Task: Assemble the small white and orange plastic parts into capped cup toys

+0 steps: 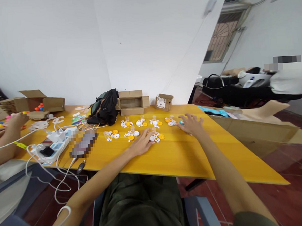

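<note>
Several small white and orange plastic parts (131, 132) lie in little groups on the yellow table (178, 155). My left hand (142, 142) rests flat on the table with fingers stretched out, fingertips touching a white part (152, 138) beside an orange disc (161, 136). My right hand (190, 123) lies further right, fingers spread, palm down, next to a small blue ring (182, 122) and a group of white parts (170, 121). Neither hand holds anything.
Open cardboard boxes (131, 102) and a black bag (106, 108) stand at the table's back edge. A white power strip (54, 148) with tangled cables lies at the left. Another person's arms (5, 134) reach in from the left. Flat cardboard (258, 127) lies right of the table.
</note>
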### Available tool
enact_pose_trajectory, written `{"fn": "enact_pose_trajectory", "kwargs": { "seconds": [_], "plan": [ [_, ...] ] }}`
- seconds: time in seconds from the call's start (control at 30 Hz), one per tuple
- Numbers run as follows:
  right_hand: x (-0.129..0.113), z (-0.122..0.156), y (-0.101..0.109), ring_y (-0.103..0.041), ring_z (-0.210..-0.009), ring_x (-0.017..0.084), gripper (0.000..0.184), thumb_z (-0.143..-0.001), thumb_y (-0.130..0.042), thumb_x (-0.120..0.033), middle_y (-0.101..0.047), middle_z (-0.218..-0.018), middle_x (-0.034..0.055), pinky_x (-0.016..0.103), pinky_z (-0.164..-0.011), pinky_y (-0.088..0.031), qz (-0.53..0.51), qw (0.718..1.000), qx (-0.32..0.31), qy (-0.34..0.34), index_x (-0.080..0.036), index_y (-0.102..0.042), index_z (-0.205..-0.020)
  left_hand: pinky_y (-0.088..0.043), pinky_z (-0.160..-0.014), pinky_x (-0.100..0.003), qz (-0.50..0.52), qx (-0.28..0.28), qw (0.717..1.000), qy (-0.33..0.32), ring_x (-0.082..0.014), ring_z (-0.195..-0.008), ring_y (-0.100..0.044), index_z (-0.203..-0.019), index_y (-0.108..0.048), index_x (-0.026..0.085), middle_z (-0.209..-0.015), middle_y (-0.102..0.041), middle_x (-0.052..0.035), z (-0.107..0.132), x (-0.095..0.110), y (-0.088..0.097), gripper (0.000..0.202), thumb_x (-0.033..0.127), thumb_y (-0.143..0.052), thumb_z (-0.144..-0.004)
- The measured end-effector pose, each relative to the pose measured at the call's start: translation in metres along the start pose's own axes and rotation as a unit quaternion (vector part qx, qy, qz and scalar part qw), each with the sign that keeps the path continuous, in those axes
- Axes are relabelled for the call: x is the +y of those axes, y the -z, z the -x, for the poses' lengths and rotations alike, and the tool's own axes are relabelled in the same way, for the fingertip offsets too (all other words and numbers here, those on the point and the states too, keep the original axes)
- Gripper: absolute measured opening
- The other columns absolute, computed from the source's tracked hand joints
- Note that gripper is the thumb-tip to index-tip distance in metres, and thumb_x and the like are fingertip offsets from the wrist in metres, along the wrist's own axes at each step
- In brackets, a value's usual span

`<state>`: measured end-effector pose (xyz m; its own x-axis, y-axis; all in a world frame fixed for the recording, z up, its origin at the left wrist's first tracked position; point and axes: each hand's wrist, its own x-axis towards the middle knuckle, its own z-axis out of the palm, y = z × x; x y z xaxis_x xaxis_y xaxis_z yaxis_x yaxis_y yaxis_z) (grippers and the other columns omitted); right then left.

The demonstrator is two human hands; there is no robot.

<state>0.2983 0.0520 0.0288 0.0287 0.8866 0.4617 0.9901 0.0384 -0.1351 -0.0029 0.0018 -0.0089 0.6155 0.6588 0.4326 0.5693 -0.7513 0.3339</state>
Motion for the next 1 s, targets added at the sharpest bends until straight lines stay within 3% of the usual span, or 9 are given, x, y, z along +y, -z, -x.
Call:
{"fn": "enact_pose_trajectory", "kwargs": {
  "seconds": [0.1,0.17,0.47,0.67,0.77,0.87,1.0],
  "plan": [
    [0.006,-0.006,-0.004,-0.064,-0.102,0.04,0.032,-0.088,-0.06,-0.052,-0.069,-0.114,0.0174,0.062,-0.083,-0.05,0.005,0.995,-0.092,-0.032,-0.028,-0.073,-0.107,-0.048,-0.113,-0.047,-0.001,-0.001,1.0,0.001,-0.0278,-0.139,-0.05,-0.145,-0.038,0.03,-0.151,-0.042,-0.0116,0.001,0.0,-0.001,0.046,0.032,-0.051,-0.101],
    [0.01,-0.003,-0.005,-0.067,-0.097,0.038,0.033,-0.09,-0.058,-0.049,-0.069,-0.112,0.0181,0.054,-0.075,-0.053,0.007,0.993,-0.112,-0.036,-0.027,-0.071,-0.11,-0.048,-0.113,-0.046,0.0,-0.004,1.0,-0.002,-0.0277,-0.139,-0.05,-0.145,-0.039,0.029,-0.151,-0.043,-0.012,0.001,0.0,-0.001,0.046,0.032,-0.051,-0.101],
    [0.033,0.027,0.008,-0.07,-0.092,0.034,0.028,-0.093,-0.056,-0.042,-0.071,-0.107,0.0169,0.04,-0.069,-0.053,0.047,0.993,-0.106,-0.028,-0.024,-0.07,-0.109,-0.049,-0.112,-0.046,0.004,-0.007,1.0,-0.003,-0.0269,-0.137,-0.052,-0.144,-0.041,0.029,-0.15,-0.044,-0.0115,0.0,0.0,0.001,0.044,0.028,-0.051,-0.101],
    [0.044,0.041,0.011,-0.068,-0.096,0.036,0.032,-0.092,-0.057,-0.051,-0.071,-0.109,0.0158,0.045,-0.073,-0.052,0.056,0.996,-0.062,-0.018,-0.026,-0.07,-0.107,-0.049,-0.112,-0.047,-0.016,0.002,1.0,-0.003,-0.0285,-0.135,-0.053,-0.14,-0.043,0.025,-0.149,-0.045,-0.0135,0.0,0.001,0.002,0.039,0.026,-0.048,-0.101],
    [0.036,0.045,0.016,-0.061,-0.112,0.04,0.039,-0.09,-0.06,-0.052,-0.068,-0.124,0.0179,0.056,-0.09,-0.047,0.051,0.999,0.011,0.007,-0.025,-0.069,-0.116,-0.05,-0.11,-0.047,-0.037,0.012,0.999,-0.013,-0.0279,-0.132,-0.055,-0.137,-0.044,0.025,-0.145,-0.048,-0.0124,0.001,0.002,0.002,0.036,0.025,-0.047,-0.101],
    [0.015,0.05,0.019,-0.055,-0.121,0.041,0.042,-0.093,-0.057,-0.051,-0.065,-0.132,0.019,0.057,-0.099,-0.04,0.017,0.995,0.073,0.068,-0.023,-0.066,-0.123,-0.05,-0.11,-0.047,-0.056,0.022,0.998,-0.023,-0.0273,-0.132,-0.055,-0.134,-0.047,0.026,-0.142,-0.051,-0.0116,0.002,0.005,0.004,0.033,0.024,-0.046,-0.101],
    [-0.026,0.059,0.011,-0.055,-0.121,0.037,0.043,-0.096,-0.053,-0.051,-0.063,-0.135,0.0168,0.051,-0.099,-0.042,-0.05,0.984,0.062,0.162,-0.024,-0.063,-0.128,-0.048,-0.111,-0.047,-0.072,0.05,0.996,-0.036,-0.0273,-0.133,-0.053,-0.131,-0.05,0.024,-0.139,-0.054,-0.0126,0.008,0.003,0.014,0.03,0.023,-0.043,-0.102]
  ]
}}
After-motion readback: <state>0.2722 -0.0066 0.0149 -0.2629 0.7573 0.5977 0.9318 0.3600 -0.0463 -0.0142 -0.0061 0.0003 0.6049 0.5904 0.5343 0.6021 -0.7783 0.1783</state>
